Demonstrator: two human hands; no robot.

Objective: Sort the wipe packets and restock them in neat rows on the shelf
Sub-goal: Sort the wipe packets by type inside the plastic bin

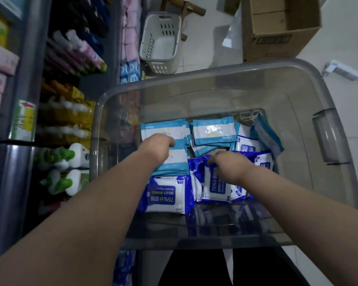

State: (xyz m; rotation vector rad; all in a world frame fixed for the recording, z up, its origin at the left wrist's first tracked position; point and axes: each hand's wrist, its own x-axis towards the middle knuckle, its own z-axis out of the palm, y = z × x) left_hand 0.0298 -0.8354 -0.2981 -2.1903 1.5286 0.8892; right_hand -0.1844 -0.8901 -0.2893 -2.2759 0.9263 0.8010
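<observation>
Wipe packets [214,130] lie flat in a clear bin [194,93], long sides mostly crosswise. The left hand [159,148] grips the light-blue stack [170,162]. The right hand [229,166] pinches a dark-blue packet [215,186] turned lengthwise. Stocked shelves [66,112] stand at the left, on a tiled floor [355,112].

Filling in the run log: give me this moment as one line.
phase: sorting | left hand: grips light-blue packet stack | right hand: pinches dark-blue alcohol wipe packet | place: clear bin

Dim shop aisle: pale tiled floor [211,48] from 12 to 3 o'clock, stocked shelving [29,79] from 8 to 11 o'clock, a white slotted basket [161,42] at 12 o'clock beside a wooden frame [191,8], and an open cardboard box [281,27] at 1 o'clock.
</observation>
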